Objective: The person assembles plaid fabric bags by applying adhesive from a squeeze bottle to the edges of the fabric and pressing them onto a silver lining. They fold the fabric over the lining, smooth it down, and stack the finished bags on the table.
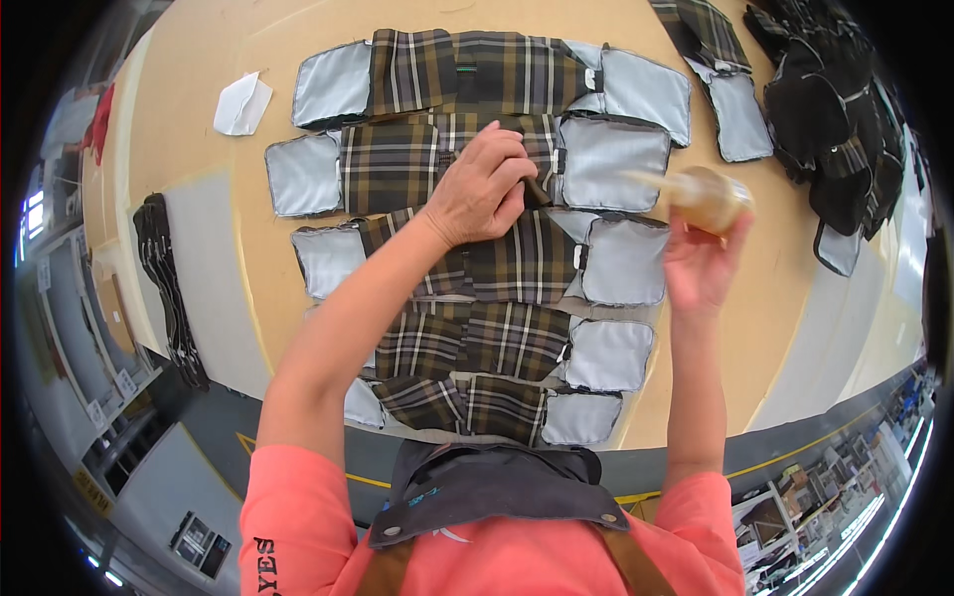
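My left hand (480, 194) is on the second plaid garment piece (388, 164) in a column of several. Its fingers are curled together, pinching the fabric near the middle, where a small flap is partly hidden by the hand. My right hand (700, 266) grips a small squeeze bottle (714, 204) with yellowish contents. The bottle is tilted over the column's right side, and its thin nozzle, blurred by motion, points left. Pale lining panels (616, 164) stick out at both ends of the brown, black and white plaid pieces. A further plaid piece (522, 74) lies at the far end.
A white paper piece (242, 104) rests at the far left of the table (199, 60). Dark stacked strips (164, 268) lie near its left edge. At the far right are a loose plaid piece (720, 45) and a heap of dark garments (820, 109).
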{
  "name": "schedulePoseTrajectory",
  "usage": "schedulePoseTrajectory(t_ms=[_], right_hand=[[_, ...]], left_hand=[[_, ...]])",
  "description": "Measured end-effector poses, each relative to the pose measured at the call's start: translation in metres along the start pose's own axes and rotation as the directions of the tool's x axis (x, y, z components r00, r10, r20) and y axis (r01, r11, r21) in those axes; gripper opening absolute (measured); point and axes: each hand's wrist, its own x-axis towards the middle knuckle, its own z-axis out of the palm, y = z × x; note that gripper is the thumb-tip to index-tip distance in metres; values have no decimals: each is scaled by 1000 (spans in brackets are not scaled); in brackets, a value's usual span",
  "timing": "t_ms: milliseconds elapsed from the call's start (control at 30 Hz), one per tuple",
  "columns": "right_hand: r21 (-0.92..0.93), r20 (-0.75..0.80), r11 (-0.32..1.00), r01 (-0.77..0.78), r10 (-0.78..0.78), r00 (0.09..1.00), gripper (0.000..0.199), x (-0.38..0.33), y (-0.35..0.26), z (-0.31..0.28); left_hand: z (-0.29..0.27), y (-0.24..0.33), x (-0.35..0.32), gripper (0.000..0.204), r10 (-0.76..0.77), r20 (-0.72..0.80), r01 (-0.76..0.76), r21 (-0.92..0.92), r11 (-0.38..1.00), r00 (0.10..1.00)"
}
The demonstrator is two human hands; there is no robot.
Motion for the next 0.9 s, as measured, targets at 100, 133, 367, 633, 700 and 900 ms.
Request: schedulePoseTrajectory(t_ms=[100,133,367,633,700,900], right_hand=[[294,183,947,-129,77,980,64,-20,-43,-20],[317,171,945,-78,24,985,64,-32,-52,-18],[-536,175,774,337,-289,941,59,-96,-20,-44],[-749,284,539,384,-263,922,74,-85,15,-51],[-761,316,512,398,-243,917,74,-86,15,-48],[-766,427,454,455,-170,888,76,-93,11,-32]], left_hand=[[14,56,0,32,32,31,-32,2,999,999],[20,75,-3,30,78,98,-76,-22,997,992],[21,86,-66,24,-102,289,91,53,994,952],[24,90,-75,25,-118,228,114,34,993,966],[24,92,-76,25,-128,224,123,35,992,966],[25,93,-81,26,-140,201,138,25,990,970]])
